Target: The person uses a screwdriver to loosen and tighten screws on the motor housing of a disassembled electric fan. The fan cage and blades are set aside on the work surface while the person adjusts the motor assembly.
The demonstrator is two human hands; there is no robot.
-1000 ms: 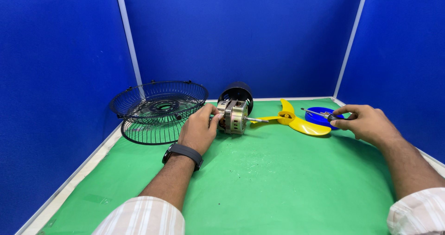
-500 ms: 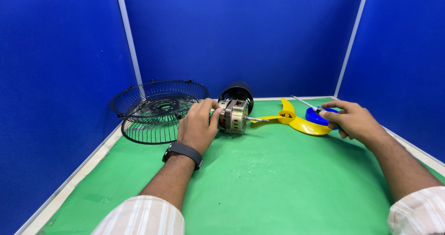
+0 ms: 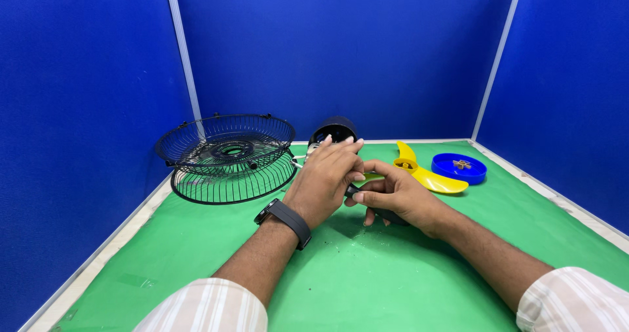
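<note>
Now the right hand [image 3: 396, 198] is being brought in from the far right of the counter [image 3: 196, 266], where a moment ago it was resting beside the blue dish [image 3: 460, 169]; it is being held close against the left hand [image 3: 324, 181], fingertips touching. A thin dark tool, seemingly a screwdriver [image 3: 351, 191], is being pinched in the right grip, only a short stub of it being shown between the two hands. The left hand is being laid over the fan motor [image 3: 313, 150], which is now almost wholly hidden; a second ago its metal body was being shown plainly beside that hand. Whether the left grip is being closed round the motor or only rested on it cannot be told. From this it is being judged that the tool has been fetched and that work on the motor is being started, with the motor being steadied at mid-counter.

The yellow fan blade [image 3: 426, 175] is being left lying flat just behind the right hand, apart from it. Small brownish pieces are being kept in the blue dish, well to the right. Two black wire guards [image 3: 226, 155] are being left stacked at the left rear, with a black round housing [image 3: 334, 130] standing just behind the motor.

The counter is being covered by a green mat, and is being enclosed on three sides by blue partition panels [image 3: 341, 44] with pale edging strips.
</note>
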